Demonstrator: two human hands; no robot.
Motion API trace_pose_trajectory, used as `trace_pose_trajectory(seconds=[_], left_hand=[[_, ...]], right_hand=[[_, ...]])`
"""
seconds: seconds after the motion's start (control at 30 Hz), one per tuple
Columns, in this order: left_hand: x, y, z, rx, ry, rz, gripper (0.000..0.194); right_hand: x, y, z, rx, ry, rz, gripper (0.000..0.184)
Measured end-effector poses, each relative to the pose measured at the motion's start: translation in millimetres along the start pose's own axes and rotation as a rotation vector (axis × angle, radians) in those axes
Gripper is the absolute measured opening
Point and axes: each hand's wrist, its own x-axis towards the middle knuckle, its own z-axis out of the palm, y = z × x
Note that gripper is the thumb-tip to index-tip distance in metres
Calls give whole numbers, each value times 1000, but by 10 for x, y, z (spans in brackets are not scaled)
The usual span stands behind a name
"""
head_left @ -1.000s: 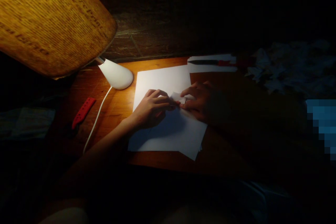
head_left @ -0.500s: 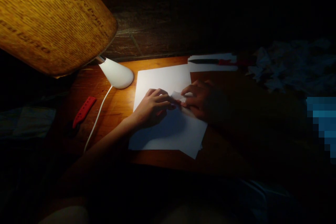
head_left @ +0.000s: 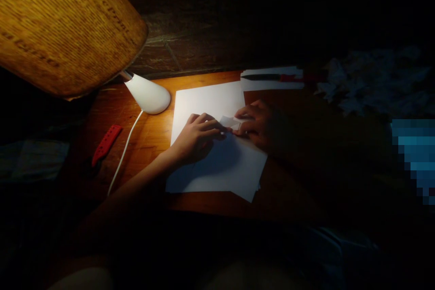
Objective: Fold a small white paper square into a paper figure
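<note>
A small folded piece of white paper [head_left: 229, 121] lies between my two hands, over larger white sheets [head_left: 200, 176] on the wooden table. My left hand [head_left: 200, 137] reaches in from the left, its fingers closed on the near left edge of the small piece. From the right, my right hand [head_left: 256, 123] pinches the other side of it, thumb and fingers bent; much of this hand is in shadow. The fingertips of both hands nearly meet at the piece's lower edge. Its exact folds are too dim to make out.
A lamp with a printed tan shade [head_left: 74, 31] and white base [head_left: 147, 95] stands at the left, its white cord [head_left: 125, 149] trailing forward. Left of that lies a red knife-like tool [head_left: 107, 145]. A dark blade with red handle [head_left: 261, 77] rests on paper; folded papers [head_left: 367, 81] heap at right.
The right hand's fingers have shifted slightly and more of the small paper shows between the hands. The whole view has drifted a little; the left hand keeps its hold.
</note>
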Motion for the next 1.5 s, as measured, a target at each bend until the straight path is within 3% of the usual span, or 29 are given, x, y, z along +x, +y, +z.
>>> trace_pose_trajectory(seconds=[0.47, 0.73, 1.07, 1.33, 1.5], left_hand=[[-23, 12, 3, 56, 31, 40, 33], [-26, 34, 3, 61, 56, 73, 32], [7, 20, -2, 80, -26, 38, 40], [-16, 36, 10, 52, 47, 144, 36], [-7, 49, 19, 33, 42, 150, 35]], right_hand=[[-2, 33, -30, -21, 38, -125, 25], [43, -20, -40, -53, -27, -61, 22], [75, -107, -98, -39, -97, 20, 20], [24, -6, 3, 75, 140, 210, 20], [11, -148, -36, -8, 138, 257, 11]])
